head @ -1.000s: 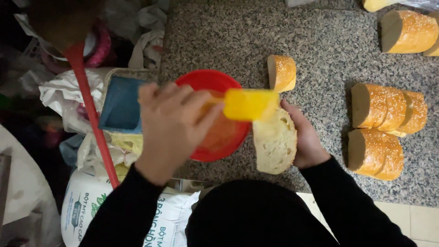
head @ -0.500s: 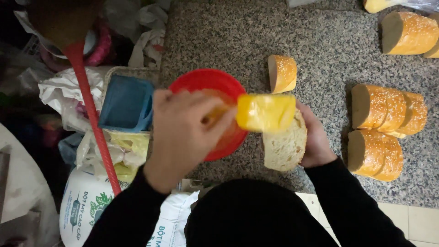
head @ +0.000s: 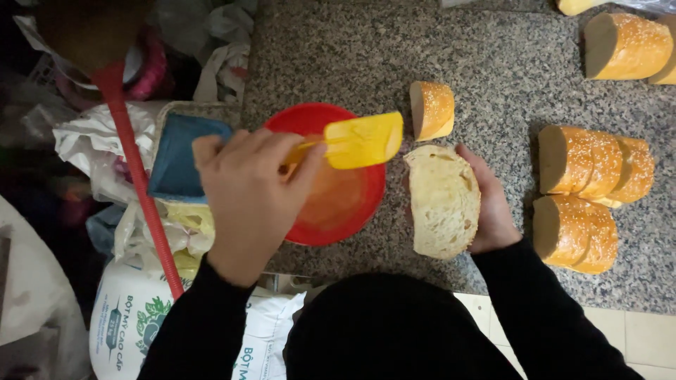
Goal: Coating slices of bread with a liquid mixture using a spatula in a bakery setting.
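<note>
My left hand [head: 248,200] grips the handle of a yellow spatula [head: 360,140], whose flat blade hovers over the right rim of a red bowl [head: 345,211] with orange-tinted contents. My right hand [head: 491,204] holds an opened bread roll [head: 442,200] from its right side, pale crumb facing up, on the speckled granite counter [head: 338,63] just right of the bowl. A short cut end of bread [head: 432,110] lies above the roll.
Sesame-topped bread pieces lie at the right [head: 595,165] [head: 574,233] and far right corner [head: 625,45]. Left of the counter are a blue tray [head: 177,158], a red pole [head: 137,176], plastic bags and a white printed sack [head: 130,324].
The spatula has swung left, off the bread and back over the bowl. The right hand has laid the roll flatter, with more of its crumb showing.
</note>
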